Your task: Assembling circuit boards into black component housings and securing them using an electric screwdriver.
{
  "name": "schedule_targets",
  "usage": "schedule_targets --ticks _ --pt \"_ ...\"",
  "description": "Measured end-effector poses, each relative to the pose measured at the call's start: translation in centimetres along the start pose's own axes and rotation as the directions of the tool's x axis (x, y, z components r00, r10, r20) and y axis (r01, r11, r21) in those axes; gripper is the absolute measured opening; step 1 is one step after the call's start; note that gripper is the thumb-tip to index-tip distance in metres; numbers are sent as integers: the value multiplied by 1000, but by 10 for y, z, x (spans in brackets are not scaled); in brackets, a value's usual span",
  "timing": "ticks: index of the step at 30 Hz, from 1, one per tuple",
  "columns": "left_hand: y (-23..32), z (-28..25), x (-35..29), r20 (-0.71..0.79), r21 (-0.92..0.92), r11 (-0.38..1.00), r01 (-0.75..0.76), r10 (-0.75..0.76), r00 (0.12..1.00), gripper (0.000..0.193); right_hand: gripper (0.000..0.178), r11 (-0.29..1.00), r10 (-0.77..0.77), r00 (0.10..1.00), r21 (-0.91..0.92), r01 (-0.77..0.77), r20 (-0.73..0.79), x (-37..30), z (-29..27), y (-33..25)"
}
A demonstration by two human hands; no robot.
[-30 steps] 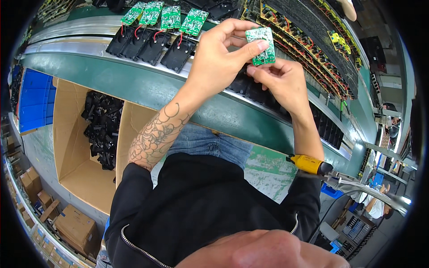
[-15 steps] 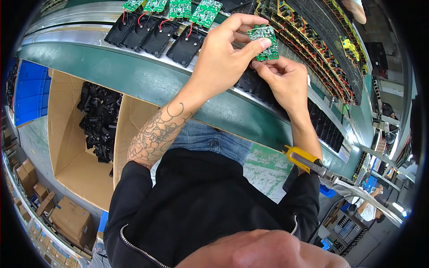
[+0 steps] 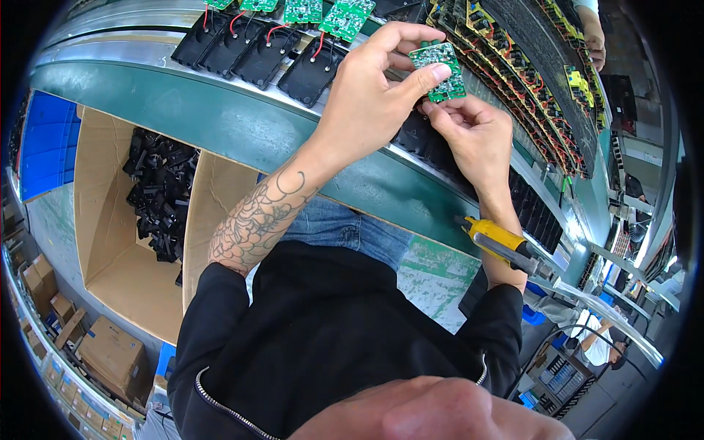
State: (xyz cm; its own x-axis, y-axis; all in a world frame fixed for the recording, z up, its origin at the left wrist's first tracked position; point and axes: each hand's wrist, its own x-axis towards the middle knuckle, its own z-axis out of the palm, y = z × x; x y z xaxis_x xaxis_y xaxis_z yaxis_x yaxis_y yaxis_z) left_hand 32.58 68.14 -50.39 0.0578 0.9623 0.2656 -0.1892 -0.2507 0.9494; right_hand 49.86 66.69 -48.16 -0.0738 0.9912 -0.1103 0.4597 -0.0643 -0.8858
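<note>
My left hand (image 3: pixel 378 88) pinches a small green circuit board (image 3: pixel 450 86) between thumb and fingers, its soldered face showing. Just below the board, my right hand (image 3: pixel 478 139) has thumb and forefinger pressed together at its lower edge; what they grip there is too small to tell. Beneath the hands runs a row of black plastic casings (image 3: pixel 422 139) along the bench. Left of my hands lie several more black casings (image 3: pixel 308 77), joined by red and black wires to green circuit boards (image 3: pixel 347 18) beyond them.
A yellow power tool (image 3: pixel 497 238) hangs by my right forearm. Rows of yellow-edged circuit boards (image 3: pixel 513 81) stand at far right, with another person's hand (image 3: pixel 595 45) beyond. A cardboard box (image 3: pixel 103 213) of black plastic parts (image 3: pixel 158 205) and a blue bin (image 3: pixel 48 147) are left of the green bench edge (image 3: pixel 198 114).
Both hands and the board sit slightly further right in the picture, with the grip much the same. The other person's hand at the top right reaches lower into view.
</note>
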Motion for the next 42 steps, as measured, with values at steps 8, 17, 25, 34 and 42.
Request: schedule_targets --ticks 8,17,25,34,42 --pt "2 -1 -3 -3 45 999 1 -1 1000 37 8 994 -38 999 -99 36 -22 -2 2 -4" --pt "4 1 -17 -17 278 961 2 3 1000 38 5 943 -75 997 -325 69 -7 -8 -10 -5" --pt "4 0 -16 26 181 983 34 -40 999 37 23 825 -538 831 292 484 144 -57 -116 22" --pt "0 -2 -22 -7 228 973 18 -17 1000 38 31 769 -638 597 363 527 486 -109 -102 37" --pt "0 2 -18 7 216 976 36 -39 999 40 35 825 -559 720 -190 532 -411 -28 -23 3"
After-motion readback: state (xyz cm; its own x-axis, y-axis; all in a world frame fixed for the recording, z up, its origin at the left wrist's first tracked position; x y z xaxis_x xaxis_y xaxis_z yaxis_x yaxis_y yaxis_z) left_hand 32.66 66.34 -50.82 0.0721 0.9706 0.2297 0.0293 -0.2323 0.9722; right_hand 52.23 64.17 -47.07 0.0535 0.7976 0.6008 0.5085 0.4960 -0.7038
